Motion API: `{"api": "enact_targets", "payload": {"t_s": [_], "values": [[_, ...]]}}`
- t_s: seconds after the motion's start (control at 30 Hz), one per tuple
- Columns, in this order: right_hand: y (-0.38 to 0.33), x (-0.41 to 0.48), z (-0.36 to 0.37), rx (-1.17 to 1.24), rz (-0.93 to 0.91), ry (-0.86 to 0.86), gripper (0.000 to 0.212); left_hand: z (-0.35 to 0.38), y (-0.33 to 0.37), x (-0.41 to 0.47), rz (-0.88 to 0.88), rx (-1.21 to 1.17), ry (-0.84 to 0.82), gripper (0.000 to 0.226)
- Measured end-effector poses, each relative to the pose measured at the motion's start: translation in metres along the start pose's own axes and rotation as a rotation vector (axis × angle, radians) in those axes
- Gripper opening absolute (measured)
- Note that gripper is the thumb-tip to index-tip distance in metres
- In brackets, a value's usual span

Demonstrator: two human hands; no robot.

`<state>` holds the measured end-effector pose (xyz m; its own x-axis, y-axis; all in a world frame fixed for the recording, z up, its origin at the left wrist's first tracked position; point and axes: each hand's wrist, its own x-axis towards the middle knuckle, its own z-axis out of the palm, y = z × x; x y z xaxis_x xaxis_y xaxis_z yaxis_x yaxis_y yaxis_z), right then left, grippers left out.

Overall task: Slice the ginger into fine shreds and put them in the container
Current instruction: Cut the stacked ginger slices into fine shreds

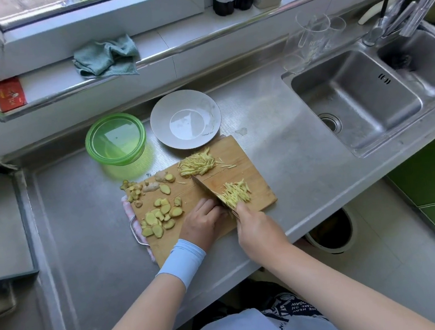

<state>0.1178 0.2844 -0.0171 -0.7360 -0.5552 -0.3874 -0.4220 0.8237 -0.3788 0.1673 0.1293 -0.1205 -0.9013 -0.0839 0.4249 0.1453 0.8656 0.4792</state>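
**Knife down among the ginger on the board**

The left hand, a pale blue band on its wrist, rests on the wooden cutting board with fingers curled and knuckles against the blade. What lies under them I cannot tell. The right hand grips the handle of the knife. A small heap of fresh ginger shreds lies just right of the blade. Ginger slices are scattered on the board's left half, with unsliced knobs beyond them. A larger shred pile sits at the far edge. Behind the board on the steel counter stand a white plate and, to its left, the green container, with no ginger visible inside.
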Motion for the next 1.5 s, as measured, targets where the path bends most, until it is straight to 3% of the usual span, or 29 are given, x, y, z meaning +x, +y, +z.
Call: {"api": "enact_targets", "payload": {"t_s": [0.17, 0.33, 0.8, 0.97, 1.23, 1.37, 1.5], "values": [[0.007, -0.015, -0.006, 0.016, 0.009, -0.022, 0.014, -0.003, 0.001, 0.0, 0.002, -0.014, 0.0, 0.004], [0.005, -0.009, 0.0, 0.028, 0.016, -0.019, 0.008, -0.002, 0.002, 0.001, 0.005, -0.027, 0.019, 0.014], [-0.002, -0.001, -0.003, 0.007, 0.014, -0.024, 0.014, -0.004, 0.006, 0.002, -0.018, -0.043, 0.04, 0.023], [0.006, -0.02, -0.009, 0.022, 0.011, -0.027, 0.006, -0.002, 0.002, 0.001, -0.029, -0.044, 0.043, 0.022], [-0.002, -0.003, -0.002, -0.004, 0.019, -0.023, 0.017, -0.003, 0.002, 0.0, -0.044, -0.034, 0.025, 0.017], [0.006, -0.019, -0.01, 0.022, 0.013, -0.025, 0.005, -0.005, 0.004, 0.0, -0.038, -0.041, 0.021, 0.022], [0.007, -0.014, -0.003, 0.006, 0.023, -0.033, 0.008, -0.006, 0.003, 0.0, -0.057, -0.029, 0.003, 0.012]]}}
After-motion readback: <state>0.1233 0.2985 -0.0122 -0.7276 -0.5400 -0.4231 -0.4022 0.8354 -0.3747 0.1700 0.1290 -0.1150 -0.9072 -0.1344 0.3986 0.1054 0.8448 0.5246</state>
